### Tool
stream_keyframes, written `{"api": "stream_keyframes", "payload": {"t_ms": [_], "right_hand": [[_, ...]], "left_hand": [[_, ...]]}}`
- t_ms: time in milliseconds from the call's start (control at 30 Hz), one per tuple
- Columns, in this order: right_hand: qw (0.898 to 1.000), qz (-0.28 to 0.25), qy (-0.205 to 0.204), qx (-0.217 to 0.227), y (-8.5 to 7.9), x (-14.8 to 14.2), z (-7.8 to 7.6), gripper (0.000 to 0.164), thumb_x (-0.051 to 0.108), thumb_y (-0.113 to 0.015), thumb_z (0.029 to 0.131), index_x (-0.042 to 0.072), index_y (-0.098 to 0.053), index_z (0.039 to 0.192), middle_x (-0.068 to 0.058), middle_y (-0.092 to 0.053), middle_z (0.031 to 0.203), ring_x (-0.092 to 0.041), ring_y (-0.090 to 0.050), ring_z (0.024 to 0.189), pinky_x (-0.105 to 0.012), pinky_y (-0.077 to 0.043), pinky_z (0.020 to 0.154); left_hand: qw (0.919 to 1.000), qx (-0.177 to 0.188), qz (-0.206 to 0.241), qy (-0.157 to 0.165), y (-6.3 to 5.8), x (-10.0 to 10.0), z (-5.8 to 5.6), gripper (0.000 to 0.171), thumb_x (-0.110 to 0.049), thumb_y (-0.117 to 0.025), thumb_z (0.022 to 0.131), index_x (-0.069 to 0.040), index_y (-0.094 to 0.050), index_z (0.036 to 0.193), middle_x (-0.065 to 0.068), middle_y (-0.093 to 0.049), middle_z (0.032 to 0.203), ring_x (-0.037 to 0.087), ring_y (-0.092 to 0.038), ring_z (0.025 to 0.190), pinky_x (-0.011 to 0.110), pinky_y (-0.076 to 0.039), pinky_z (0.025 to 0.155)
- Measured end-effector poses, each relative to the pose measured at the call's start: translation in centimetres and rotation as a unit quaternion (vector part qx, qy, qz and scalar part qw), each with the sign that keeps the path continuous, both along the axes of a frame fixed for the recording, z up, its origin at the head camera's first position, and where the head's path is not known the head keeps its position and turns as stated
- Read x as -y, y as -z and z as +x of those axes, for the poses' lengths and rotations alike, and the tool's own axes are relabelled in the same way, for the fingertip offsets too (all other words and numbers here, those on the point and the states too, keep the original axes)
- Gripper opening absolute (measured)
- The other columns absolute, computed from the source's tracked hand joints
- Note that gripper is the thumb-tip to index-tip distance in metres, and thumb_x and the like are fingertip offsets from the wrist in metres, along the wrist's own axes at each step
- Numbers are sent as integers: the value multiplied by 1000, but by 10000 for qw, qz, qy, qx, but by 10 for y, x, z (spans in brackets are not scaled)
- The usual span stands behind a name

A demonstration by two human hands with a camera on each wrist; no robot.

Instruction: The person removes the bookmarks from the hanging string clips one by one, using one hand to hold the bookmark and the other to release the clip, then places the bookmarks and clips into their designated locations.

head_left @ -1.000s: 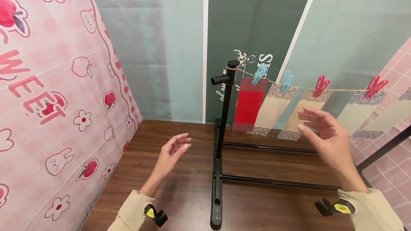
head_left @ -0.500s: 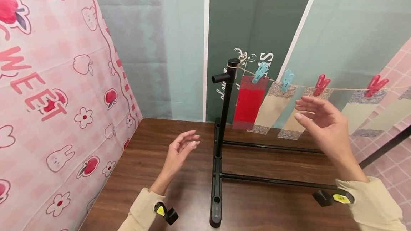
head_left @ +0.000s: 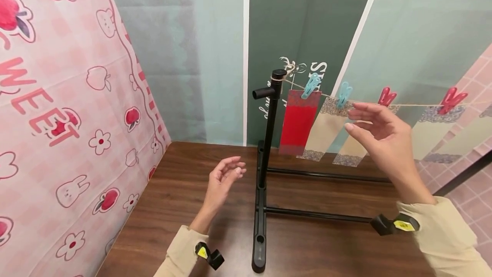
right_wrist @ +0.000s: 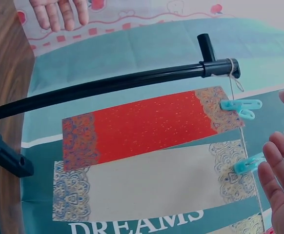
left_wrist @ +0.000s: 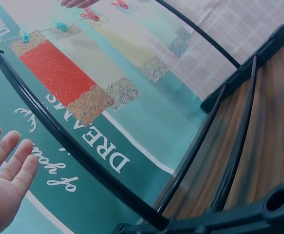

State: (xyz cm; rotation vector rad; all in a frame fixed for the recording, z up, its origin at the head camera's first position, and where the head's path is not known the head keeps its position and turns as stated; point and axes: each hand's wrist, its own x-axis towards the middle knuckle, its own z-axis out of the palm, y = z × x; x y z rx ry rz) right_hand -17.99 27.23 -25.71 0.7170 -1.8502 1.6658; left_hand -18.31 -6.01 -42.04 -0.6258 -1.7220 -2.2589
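My right hand (head_left: 388, 144) hovers in front of the hanging strips, fingers loosely bent and holding nothing, its fingertips just below the second blue clothespin (head_left: 343, 94). That clothespin fixes a cream patterned paper strip (head_left: 324, 127) to a thin string (head_left: 419, 105). Left of it, a red paper strip (head_left: 299, 125) with patterned ends hangs from another blue clothespin (head_left: 312, 85). Two red clothespins, one nearer (head_left: 386, 96) and one farther right (head_left: 452, 101), hold more pale strips. My left hand (head_left: 221, 183) is in the air left of the black post (head_left: 269, 140), relaxed and holding nothing.
The string is tied round the top of the post, above a short side peg (head_left: 263, 93). Two low black bars (head_left: 315, 213) run right from the rack's foot (head_left: 259, 251) over the wooden table (head_left: 184, 208). A pink patterned cloth (head_left: 77, 148) hangs at left.
My right hand has risen and shifted slightly left toward the second blue clothespin. The left hand has moved right, closer to the post. The strips and clothespins stay in place.
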Motion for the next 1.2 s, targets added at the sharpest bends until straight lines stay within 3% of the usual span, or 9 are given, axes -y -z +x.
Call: {"api": "stream_keyframes", "payload": {"t_ms": [200, 333, 500, 733, 967, 1200], "right_hand": [[9995, 302, 43, 5, -10, 5, -2, 46, -19, -68, 76, -12, -59, 121, -13, -67, 108, -20, -62, 100, -19, -50, 86], [9989, 450, 102, -32, -16, 9, -4, 46, -18, -69, 76, -11, -59, 121, -14, -66, 110, -21, -61, 101, -20, -49, 87], [9979, 576, 300, -34, -22, 12, -6, 44, -16, -70, 77, -10, -60, 120, -12, -67, 110, -21, -61, 101, -19, -49, 87], [9976, 537, 433, -62, -30, 18, -11, 41, -14, -71, 77, -6, -64, 117, -13, -66, 109, -21, -61, 101, -20, -49, 87], [9969, 596, 512, -54, -33, 22, -14, 40, -11, -72, 79, -5, -63, 118, -12, -66, 108, -21, -60, 101, -19, -49, 86], [9954, 688, 661, 16, -37, 26, -17, 40, -8, -73, 80, -5, -63, 119, -12, -66, 109, -23, -60, 101, -19, -50, 85]], "left_hand": [[9998, 141, 7, 118, 0, -11, 0, 28, -4, -53, 99, 13, -53, 120, 30, -60, 111, 29, -65, 98, 44, -54, 85], [9992, 254, 44, 321, -1, -18, -1, 30, -7, -50, 100, 14, -51, 121, 36, -56, 113, 25, -65, 98, 40, -54, 85], [9988, 356, 57, 320, -1, -28, -2, 28, -5, -52, 99, 15, -51, 119, 37, -56, 111, 18, -66, 94, 39, -55, 83], [9983, 478, 14, 336, 1, -39, -4, 27, -4, -54, 98, 15, -52, 118, 36, -57, 111, 30, -65, 98, 45, -54, 84], [9983, 504, 39, 287, 5, -46, -4, 24, -2, -54, 97, 14, -53, 116, 29, -61, 107, 23, -66, 94, 38, -55, 82], [9975, 590, 87, 385, 9, -53, -6, 25, -4, -54, 98, 14, -54, 115, 32, -60, 107, 27, -66, 95, 45, -54, 84]]}}
